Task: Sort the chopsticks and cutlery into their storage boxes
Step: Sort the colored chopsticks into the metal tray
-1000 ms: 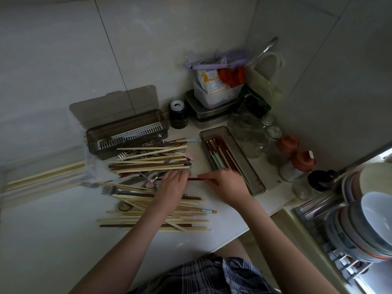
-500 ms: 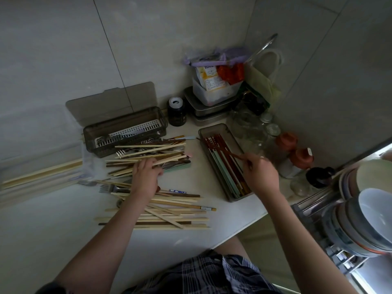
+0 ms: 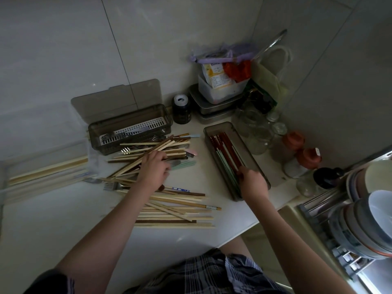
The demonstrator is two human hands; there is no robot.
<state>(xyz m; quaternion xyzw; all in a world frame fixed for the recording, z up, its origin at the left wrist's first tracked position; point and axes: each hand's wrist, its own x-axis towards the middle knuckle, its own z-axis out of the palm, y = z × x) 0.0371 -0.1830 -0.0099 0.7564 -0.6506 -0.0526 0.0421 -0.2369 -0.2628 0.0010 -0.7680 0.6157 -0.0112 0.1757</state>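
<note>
A loose pile of wooden chopsticks (image 3: 176,209), with forks (image 3: 112,185) and other cutlery mixed in, lies on the white counter. My left hand (image 3: 154,168) reaches into the upper part of the pile, its fingers curled round a dark chopstick there. A narrow grey box (image 3: 250,149) to the right holds red chopsticks (image 3: 222,143) and pale green ones. My right hand (image 3: 252,181) is over that box's near end and pinches the end of a red chopstick lying in it. Behind the pile stands a grey lidded cutlery box (image 3: 127,124) with forks on its white grid.
A clear box (image 3: 48,168) with wooden chopsticks lies blurred at the left. A dark jar (image 3: 181,109), stacked steel containers (image 3: 212,107), glass jars (image 3: 254,128) and red-capped bottles (image 3: 307,158) crowd the back corner. A dish rack with bowls (image 3: 371,219) sits at the right.
My right hand carried the red chopstick from the pile to the narrow box and lowered it in. My left hand moved up the pile, and some wooden chopsticks shifted.
</note>
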